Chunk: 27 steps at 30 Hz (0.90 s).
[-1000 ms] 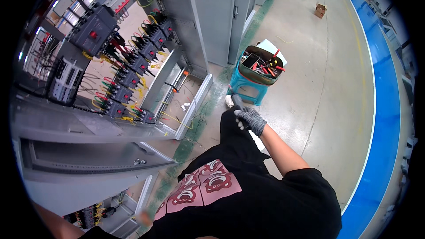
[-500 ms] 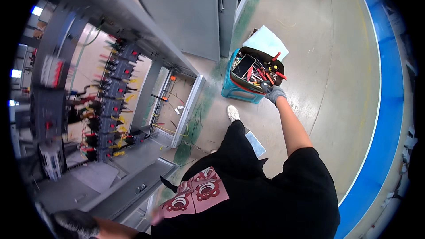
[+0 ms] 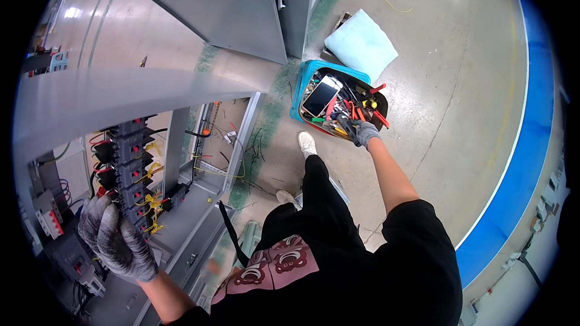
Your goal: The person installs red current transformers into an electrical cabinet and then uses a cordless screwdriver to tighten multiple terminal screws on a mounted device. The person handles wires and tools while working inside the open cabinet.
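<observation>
My left hand (image 3: 118,240), in a grey knit glove, is open beside a column of black circuit breakers (image 3: 132,163) with red buttons and yellow wires. Its fingers are slightly bent and hold nothing I can see; whether the fingertips touch the wiring I cannot tell. My right hand (image 3: 366,132), also gloved, is closed around a dark tool (image 3: 346,124) at the near right rim of a teal tool bin (image 3: 297,93). The kind of tool is not clear. Red-handled pliers (image 3: 380,119), other hand tools and a phone (image 3: 321,96) lie in the bin.
A grey metal cabinet frame (image 3: 244,136) surrounds the breakers at left. A grey cabinet door (image 3: 229,9) stands at the top. A pale blue cushion-like sheet (image 3: 362,42) lies behind the bin. Wire scraps (image 3: 257,148) litter the green floor strip.
My left hand has risen from the lower left edge to the breakers. My right hand has shifted slightly left and lower, now showing a dark tool in it. The view has turned.
</observation>
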Each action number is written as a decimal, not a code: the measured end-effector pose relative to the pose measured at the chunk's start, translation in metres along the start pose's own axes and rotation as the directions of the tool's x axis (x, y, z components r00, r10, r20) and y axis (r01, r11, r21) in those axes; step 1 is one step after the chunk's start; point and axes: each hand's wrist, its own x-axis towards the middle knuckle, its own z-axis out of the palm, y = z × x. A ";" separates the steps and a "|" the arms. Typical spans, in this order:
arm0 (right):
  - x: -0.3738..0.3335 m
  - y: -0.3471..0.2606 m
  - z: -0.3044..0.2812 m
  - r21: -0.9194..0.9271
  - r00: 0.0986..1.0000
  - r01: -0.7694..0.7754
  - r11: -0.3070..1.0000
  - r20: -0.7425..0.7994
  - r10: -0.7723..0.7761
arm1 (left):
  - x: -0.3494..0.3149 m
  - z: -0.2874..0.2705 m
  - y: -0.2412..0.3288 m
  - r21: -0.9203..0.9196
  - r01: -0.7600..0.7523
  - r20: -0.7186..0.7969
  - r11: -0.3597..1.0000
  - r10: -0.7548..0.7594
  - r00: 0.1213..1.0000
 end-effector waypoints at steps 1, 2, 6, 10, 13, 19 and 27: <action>-0.009 -0.009 -0.019 -0.025 0.999 -0.023 0.999 0.027 0.024 | 0.005 0.010 0.002 -0.023 0.016 0.005 1.000 -0.016 1.000; -0.018 -0.017 -0.038 -0.051 0.997 -0.046 0.998 0.052 0.048 | 0.009 0.019 0.005 -0.053 0.029 0.002 0.998 -0.029 1.000; 0.017 0.018 0.004 -0.168 0.989 -0.096 0.981 -0.125 0.076 | 0.020 0.043 0.006 -0.080 0.012 0.080 0.997 -0.005 0.997; 0.063 0.041 0.012 -0.222 0.987 -0.113 0.968 0.084 0.135 | 0.027 0.056 0.014 -0.033 0.010 0.151 0.999 -0.004 0.989; 0.074 0.042 0.013 -0.322 0.981 -0.108 0.941 0.119 0.154 | 0.032 0.061 0.019 -0.040 0.005 0.191 0.999 0.002 0.982; 0.032 -0.001 -0.036 -0.447 0.993 0.006 0.895 0.105 0.046 | 0.034 0.062 0.024 -0.068 -0.006 0.207 0.998 0.020 0.978; -0.021 -0.012 -0.075 -0.390 0.990 0.081 0.917 0.140 -0.028 | 0.029 0.058 0.029 -0.117 -0.015 0.220 0.993 0.041 0.975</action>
